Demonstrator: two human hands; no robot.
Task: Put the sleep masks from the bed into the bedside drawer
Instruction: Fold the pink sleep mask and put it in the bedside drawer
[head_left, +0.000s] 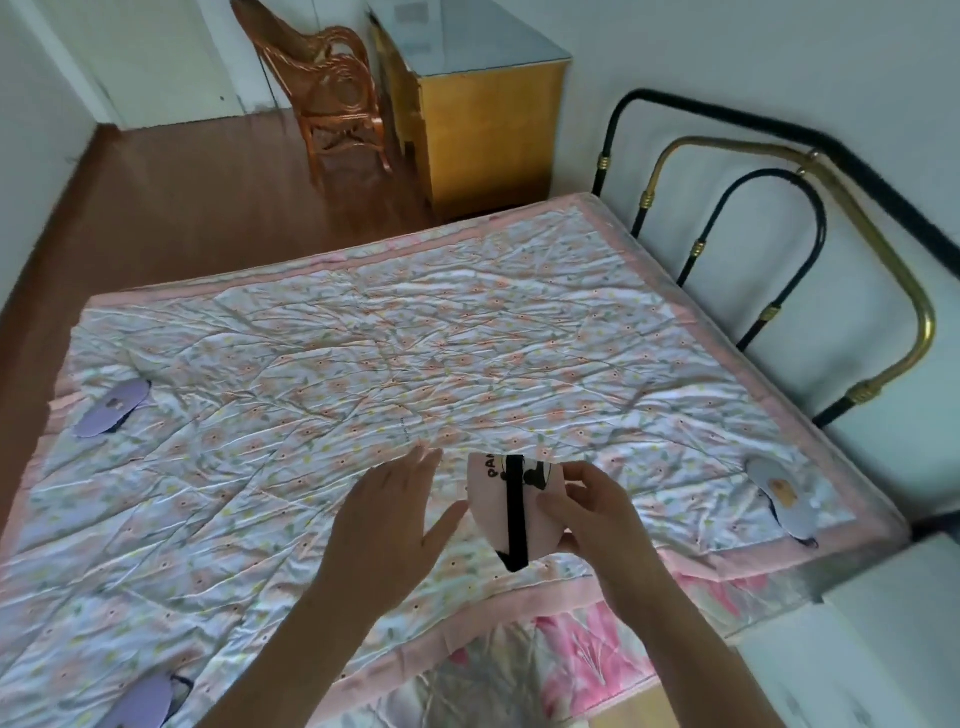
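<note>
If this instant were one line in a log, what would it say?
right hand: pinches pink panda sleep mask | left hand: open beside it | three masks on quilt | drawer: not seen

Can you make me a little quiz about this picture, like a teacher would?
1. How many sleep masks lie on the bed, not counting the one being held?
2. True or false: the left hand holds the pink mask.
3. Which is nearest the headboard: A) the mask with the yellow spot, B) the purple mask at the far left, C) the purple mask at the bottom edge?

Key: 1) three. 2) false, the right hand pinches it; the left is open beside it. 3) A.
</note>
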